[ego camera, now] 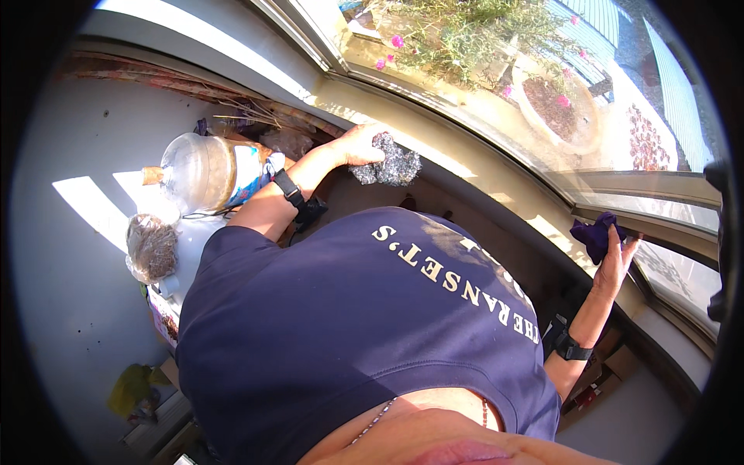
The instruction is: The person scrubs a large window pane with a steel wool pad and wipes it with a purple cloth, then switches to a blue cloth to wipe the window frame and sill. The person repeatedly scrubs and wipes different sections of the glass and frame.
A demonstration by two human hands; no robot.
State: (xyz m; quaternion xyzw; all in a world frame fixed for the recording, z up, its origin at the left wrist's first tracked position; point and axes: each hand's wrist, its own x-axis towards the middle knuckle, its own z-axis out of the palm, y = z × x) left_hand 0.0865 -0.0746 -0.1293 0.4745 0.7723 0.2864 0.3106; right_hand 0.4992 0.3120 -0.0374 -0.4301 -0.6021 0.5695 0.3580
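Observation:
My left hand (361,146) grips a crumpled grey-silver wad (395,165) beside the inner edge of the sunlit window sill (442,154). Whether the wad is foil, paper or metal mesh is hard to tell. Over at the right, a bunched purple cloth (596,237) is held in my right hand (617,261). Those fingers are by the metal frame of the sliding window (668,224), and their contact with it is unclear. Each wrist wears a black strap.
A large clear plastic water bottle (195,168) lies near my left forearm, with a bag of brown dried stuff (152,247) close by. Outside the glass are a flowering plant (465,46) and a round planter (558,110). Cardboard boxes (604,372) stand low at right.

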